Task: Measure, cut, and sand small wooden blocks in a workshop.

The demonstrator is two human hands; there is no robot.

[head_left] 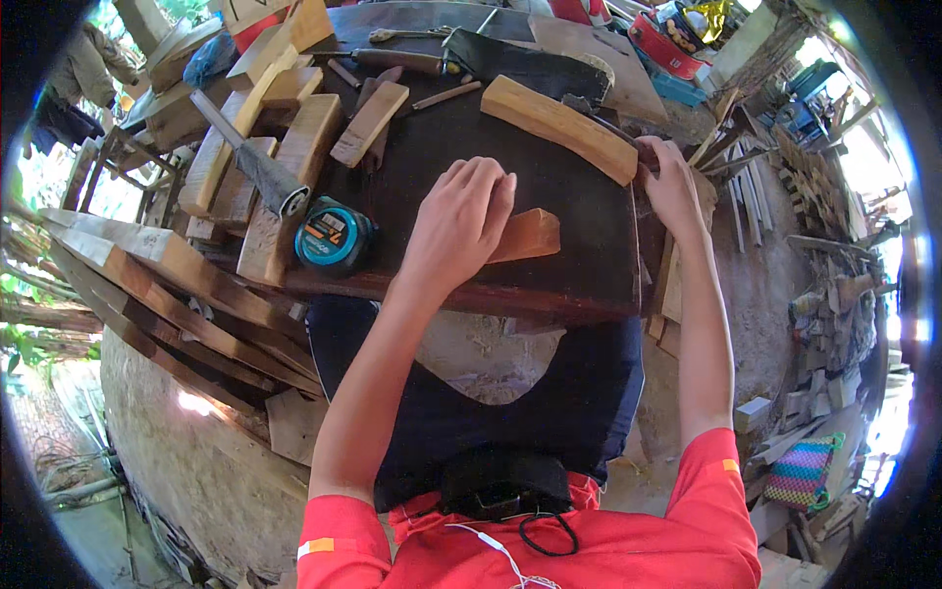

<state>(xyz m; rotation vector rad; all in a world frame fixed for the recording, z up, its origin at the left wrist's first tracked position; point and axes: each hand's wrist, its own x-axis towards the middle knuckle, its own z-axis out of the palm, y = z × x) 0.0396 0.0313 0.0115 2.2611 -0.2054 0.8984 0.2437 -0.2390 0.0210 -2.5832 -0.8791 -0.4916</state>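
Observation:
My left hand (pixel 471 211) hovers over the dark table (pixel 422 196) with its fingers curled in. What it holds, if anything, is hidden. A small reddish-brown wood piece (pixel 530 236) shows beside it, partly covered by the hand and wrist. At the table's right side, my right hand (pixel 672 182) is closed, its bent fingertips by the end of a long curved wood block (pixel 559 128). Whether those fingers grip the block or something behind it cannot be made out. A dark strip runs behind the block toward them.
Left of my hands are a teal tape measure (pixel 335 234), a grey-headed hammer-like tool (pixel 265 175) and stacked timber (pixel 304 137). A short wood block (pixel 369 124) and a wooden-handled tool (pixel 397 61) lie farther back. Planks (pixel 177 275) lean at the left; a red container (pixel 667 44) stands far right.

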